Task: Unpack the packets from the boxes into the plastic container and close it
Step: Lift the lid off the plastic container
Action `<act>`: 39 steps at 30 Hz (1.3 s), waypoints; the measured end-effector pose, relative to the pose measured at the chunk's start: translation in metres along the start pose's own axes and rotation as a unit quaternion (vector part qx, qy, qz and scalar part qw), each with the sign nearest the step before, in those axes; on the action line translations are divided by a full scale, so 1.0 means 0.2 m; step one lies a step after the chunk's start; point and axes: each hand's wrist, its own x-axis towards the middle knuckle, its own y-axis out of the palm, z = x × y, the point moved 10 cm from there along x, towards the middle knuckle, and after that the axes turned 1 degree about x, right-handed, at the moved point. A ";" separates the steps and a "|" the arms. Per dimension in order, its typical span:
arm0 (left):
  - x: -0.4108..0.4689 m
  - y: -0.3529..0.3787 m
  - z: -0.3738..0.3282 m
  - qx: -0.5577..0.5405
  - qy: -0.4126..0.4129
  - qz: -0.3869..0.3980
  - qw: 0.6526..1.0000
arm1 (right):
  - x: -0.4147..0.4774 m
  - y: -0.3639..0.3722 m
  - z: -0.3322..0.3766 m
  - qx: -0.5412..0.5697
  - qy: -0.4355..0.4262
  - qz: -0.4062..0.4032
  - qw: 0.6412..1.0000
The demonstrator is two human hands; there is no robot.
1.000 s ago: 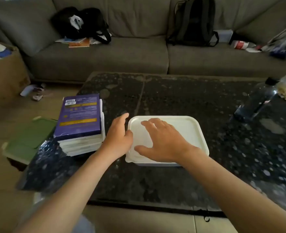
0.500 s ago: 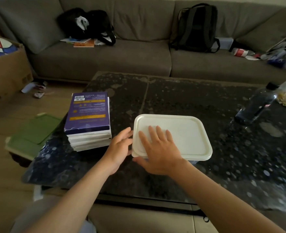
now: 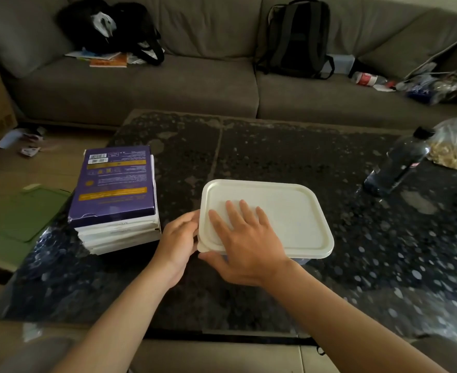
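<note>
Right fingers (image 3: 232,211): straight, spread flat on lid (image 3: 289,211), thumb along near-left corner rim, gripping nothing.
Left hand (image 3: 180,236): fingers bent against lid's left rim. Hooked under or just touching, cannot tell.
Container (image 3: 301,261): front-middle of table (image 3: 275,157), lid on, body mostly hidden.
Boxes (image 3: 114,192): stacked just left of left hand, apart from container.
Risk: probably prying one corner under a pressing palm, so lid may flex or container skid on the glossy top.
Room: bare table behind and to the right. Bottle (image 3: 399,165) and bag (image 3: 456,146) well apart. Front edge near wrists.
</note>
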 end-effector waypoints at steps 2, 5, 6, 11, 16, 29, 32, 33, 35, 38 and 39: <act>0.00 -0.01 0.00 0.005 0.000 -0.003 1.000 | 0.00 -0.01 0.00 0.001 -0.002 0.001 1.000; 0.00 -0.01 0.00 0.007 -0.003 -0.009 1.000 | 0.00 -0.01 0.01 0.002 -0.004 0.003 1.000; 0.01 -0.02 0.00 0.007 -0.002 -0.011 1.000 | -0.01 -0.01 0.01 0.002 -0.003 0.001 1.000; 0.01 -0.01 -0.02 0.015 0.005 -0.008 1.000 | -0.03 -0.09 -0.02 0.022 0.003 -0.032 0.999; 0.00 0.03 -0.06 0.022 0.026 0.007 0.999 | -0.03 -0.14 -0.06 0.034 -0.001 -0.040 0.999; -0.01 0.02 -0.01 0.142 0.039 0.038 0.988 | -0.03 -0.09 -0.01 0.016 -0.017 -0.027 0.999; 0.00 0.02 0.01 0.140 0.038 0.040 0.989 | -0.04 -0.07 0.00 0.009 -0.021 -0.031 0.999; 0.00 0.01 0.01 0.134 0.037 0.038 0.990 | -0.05 -0.06 0.01 0.003 -0.024 -0.031 0.999; 0.01 0.01 0.02 0.127 0.041 0.035 0.990 | -0.05 -0.04 0.02 -0.010 -0.026 -0.027 0.999; 0.01 -0.01 0.02 0.137 0.053 0.027 0.989 | -0.05 -0.03 0.02 -0.026 -0.029 -0.026 0.999; 0.01 -0.01 0.02 0.145 0.057 0.024 0.987 | -0.05 -0.04 0.03 -0.029 -0.031 -0.031 0.999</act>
